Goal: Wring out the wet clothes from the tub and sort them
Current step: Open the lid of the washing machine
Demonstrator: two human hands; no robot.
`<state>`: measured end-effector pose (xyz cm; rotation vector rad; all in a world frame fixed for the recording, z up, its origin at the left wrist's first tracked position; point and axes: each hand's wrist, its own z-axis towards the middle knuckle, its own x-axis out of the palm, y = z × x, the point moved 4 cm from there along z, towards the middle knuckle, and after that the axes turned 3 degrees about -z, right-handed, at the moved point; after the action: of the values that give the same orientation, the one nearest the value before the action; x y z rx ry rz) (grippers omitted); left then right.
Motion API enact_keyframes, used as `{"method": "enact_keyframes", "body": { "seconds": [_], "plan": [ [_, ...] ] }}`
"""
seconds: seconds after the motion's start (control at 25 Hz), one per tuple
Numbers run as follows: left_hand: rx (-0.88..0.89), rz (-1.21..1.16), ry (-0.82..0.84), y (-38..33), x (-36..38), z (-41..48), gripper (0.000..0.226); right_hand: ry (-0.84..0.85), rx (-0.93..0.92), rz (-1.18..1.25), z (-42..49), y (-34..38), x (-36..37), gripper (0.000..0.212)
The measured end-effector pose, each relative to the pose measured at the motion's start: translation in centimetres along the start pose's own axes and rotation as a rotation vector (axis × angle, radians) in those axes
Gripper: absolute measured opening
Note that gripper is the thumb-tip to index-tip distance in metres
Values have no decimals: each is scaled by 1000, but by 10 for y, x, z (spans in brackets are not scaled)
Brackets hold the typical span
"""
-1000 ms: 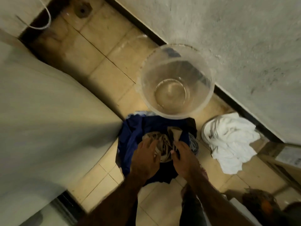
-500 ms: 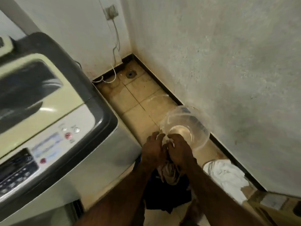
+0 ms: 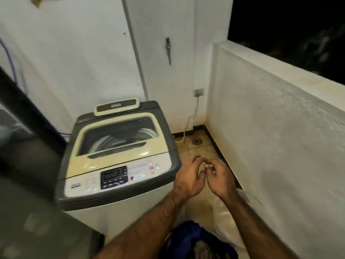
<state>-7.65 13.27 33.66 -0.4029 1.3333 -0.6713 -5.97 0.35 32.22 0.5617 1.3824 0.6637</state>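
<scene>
My left hand (image 3: 190,176) and my right hand (image 3: 218,176) hang close together in the air above the tiled floor. Their fingers are loosely curled and hold nothing. Below my forearms, at the bottom edge, a pile of dark blue clothes (image 3: 188,238) lies on the floor, and a brownish garment (image 3: 203,247) rests on top of it. The clear plastic tub (image 3: 222,215) shows only faintly beside the pile, partly hidden by my right forearm.
A top-loading washing machine (image 3: 115,161) with its lid closed stands to the left of my hands. A low white wall (image 3: 270,146) runs along the right. A floor drain (image 3: 196,141) and a white cable (image 3: 188,124) sit in the far corner.
Both hands let go of the brownish garment onto the blue pile and rose empty. The view tilted up from the floor to the washing machine and walls.
</scene>
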Motion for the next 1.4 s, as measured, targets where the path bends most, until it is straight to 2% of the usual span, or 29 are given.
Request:
{"method": "enact_keyframes", "body": {
  "seconds": [0.16,0.32,0.48,0.6,0.76,0.92,1.08,1.24,1.4],
  "plan": [
    [-57,-8,-133,19,-81,-1,30,80,-188,-32,15,81,6,27],
    [-189,149,-213,83,-162,-2,27,243,-332,-141,26,158,51,33],
    [-388,238,-164,163,-216,-4,33,431,-339,-249,41,213,105,40],
    [-459,404,-36,214,-237,0,50,465,-438,-407,59,247,148,36],
    [-448,479,98,255,-240,7,52,481,-549,-574,77,266,199,38],
    [-413,398,145,272,-242,11,38,514,-533,-656,83,263,221,35],
    [-470,300,161,273,-242,10,29,505,-507,-657,93,268,215,30],
    [-425,311,49,259,-250,3,27,524,-530,-625,90,277,203,28],
    [-324,330,-109,236,-281,8,28,445,-588,-578,99,299,175,25]
  ]
}}
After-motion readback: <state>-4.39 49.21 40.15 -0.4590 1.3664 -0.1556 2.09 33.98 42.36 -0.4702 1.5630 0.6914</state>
